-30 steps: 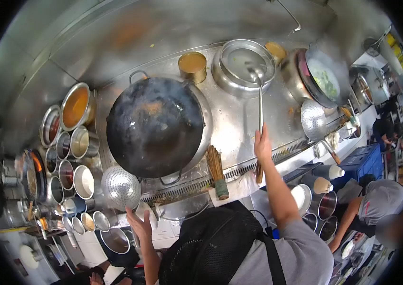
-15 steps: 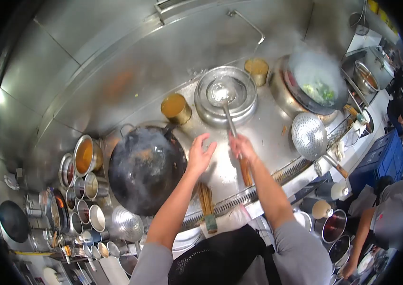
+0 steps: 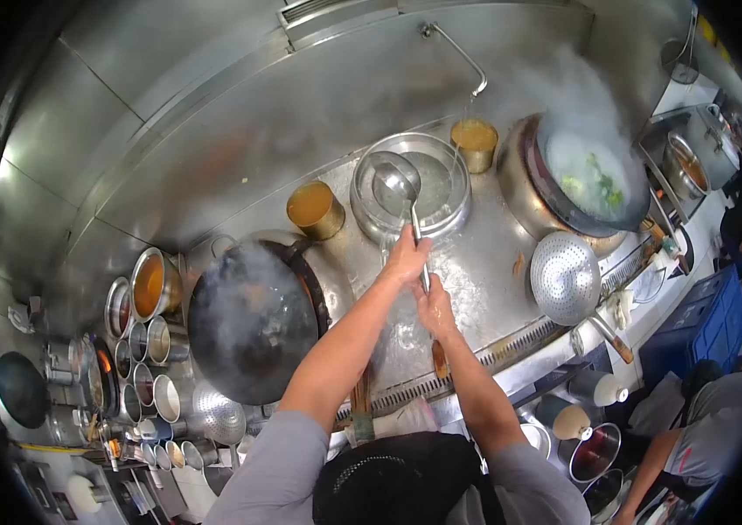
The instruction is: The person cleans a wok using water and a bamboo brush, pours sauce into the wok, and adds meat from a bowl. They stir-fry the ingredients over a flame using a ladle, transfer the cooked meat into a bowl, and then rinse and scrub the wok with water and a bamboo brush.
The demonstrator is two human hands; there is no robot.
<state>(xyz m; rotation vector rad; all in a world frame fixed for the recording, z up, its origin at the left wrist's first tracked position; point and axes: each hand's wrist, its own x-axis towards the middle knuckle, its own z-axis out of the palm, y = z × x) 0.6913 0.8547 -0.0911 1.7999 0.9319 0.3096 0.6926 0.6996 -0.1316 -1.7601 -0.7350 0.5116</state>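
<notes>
A metal ladle [image 3: 395,178] with a long handle and a wooden end is tilted over the round steel basin [image 3: 455,206] of water. Closed around the upper handle, just below the bowl, is my left hand [image 3: 407,255]. My right hand [image 3: 435,308] grips the same handle lower down, nearer the wooden end. Water runs over the hands and splashes onto the steel counter. To the left, a dark wok [image 3: 253,350] gives off steam. On the right, another wok [image 3: 554,188] holds green vegetables in thick steam.
Tins of yellowish liquid, one left [image 3: 316,210] and one behind [image 3: 475,144], flank the basin. A tap [image 3: 463,54] drips above. A perforated strainer [image 3: 566,278] rests at right, a bamboo brush [image 3: 362,411] at the front edge. Seasoning containers crowd the left; a co-worker [image 3: 716,429] stands lower right.
My left hand, open and off the ladle before, has moved onto its handle. The ladle bowl has lifted and tipped toward me, and water now spills over the hands and counter.
</notes>
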